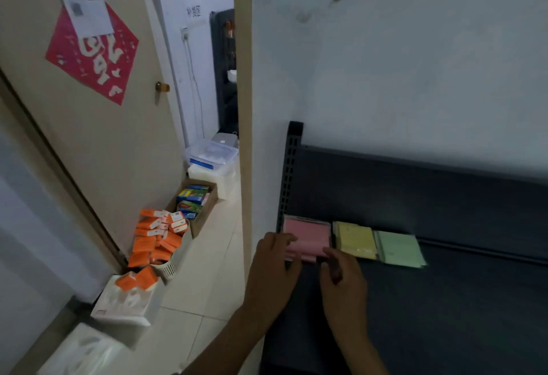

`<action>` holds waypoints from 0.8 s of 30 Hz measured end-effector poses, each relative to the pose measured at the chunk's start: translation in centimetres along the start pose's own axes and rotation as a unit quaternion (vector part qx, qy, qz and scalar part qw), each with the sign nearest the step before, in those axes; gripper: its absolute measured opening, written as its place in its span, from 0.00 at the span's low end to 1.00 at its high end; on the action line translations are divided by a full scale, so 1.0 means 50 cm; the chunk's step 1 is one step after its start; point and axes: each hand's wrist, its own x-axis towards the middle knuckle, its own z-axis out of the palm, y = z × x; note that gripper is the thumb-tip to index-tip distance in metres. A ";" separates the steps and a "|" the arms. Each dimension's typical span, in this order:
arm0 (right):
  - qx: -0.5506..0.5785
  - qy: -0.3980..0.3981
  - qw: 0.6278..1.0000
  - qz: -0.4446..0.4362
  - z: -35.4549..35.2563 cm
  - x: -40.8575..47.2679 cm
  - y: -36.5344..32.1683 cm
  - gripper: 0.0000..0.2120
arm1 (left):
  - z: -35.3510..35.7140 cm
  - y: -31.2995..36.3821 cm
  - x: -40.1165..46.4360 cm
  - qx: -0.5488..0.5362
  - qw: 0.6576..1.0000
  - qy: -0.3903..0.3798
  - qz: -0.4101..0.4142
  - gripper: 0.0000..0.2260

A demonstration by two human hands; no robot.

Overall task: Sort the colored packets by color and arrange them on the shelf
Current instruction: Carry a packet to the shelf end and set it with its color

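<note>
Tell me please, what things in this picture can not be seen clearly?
Head view only:
- Pink packets: the near edge is hidden by the left hand and right hand, so the grip cannot be judged.
- Packet counts in the pink, yellow and green stacks: too blurred.
- Shelf: its right end is cut off by the frame.

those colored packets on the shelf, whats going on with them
A person is lining up packets by color on a dark shelf. Both hands are on the pink stack at the shelf's left end: the left hand at its left edge, the right hand at its front right corner. A yellow stack and a green stack already lie beside it in a row.
</note>
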 end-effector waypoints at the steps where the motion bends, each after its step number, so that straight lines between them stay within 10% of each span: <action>1: -0.002 0.007 1.000 0.010 -0.009 -0.008 0.002 0.13 | 0.004 0.005 -0.004 -0.010 1.000 -0.005 0.014 0.13; 24: 0.030 0.196 0.961 0.193 -0.382 -0.115 0.124 0.13 | 0.231 0.315 -0.123 -0.065 0.968 -0.153 0.189 0.05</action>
